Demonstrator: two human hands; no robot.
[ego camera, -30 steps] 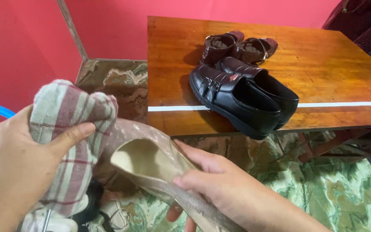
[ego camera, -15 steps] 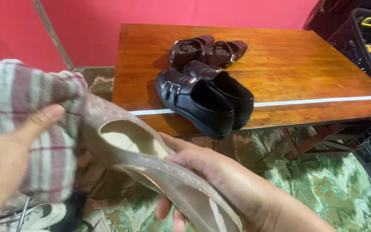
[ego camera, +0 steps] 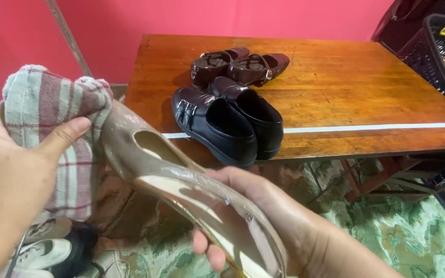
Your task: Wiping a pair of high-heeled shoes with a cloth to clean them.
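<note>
My right hand (ego camera: 276,221) grips a beige, glossy flat shoe (ego camera: 181,180) from beneath, its toe pointing up and left. My left hand (ego camera: 11,175) holds a bunched cloth (ego camera: 60,128) with red and cream checks, pressed against the toe end of that shoe. Beyond them a wooden table (ego camera: 346,82) carries a pair of black buckled shoes (ego camera: 222,121) near its front edge and a pair of dark maroon strapped shoes (ego camera: 238,64) behind them.
A white stripe runs across the table near its front. More shoes (ego camera: 47,252), white and black, lie on the floor at lower left. A dark plastic crate (ego camera: 441,44) stands at the right. The floor has a green marbled covering (ego camera: 403,231); the wall is pink.
The beige shoe has been tipped so its side and sole edge face me. The cloth has shifted along the toe. The view has moved slightly.
</note>
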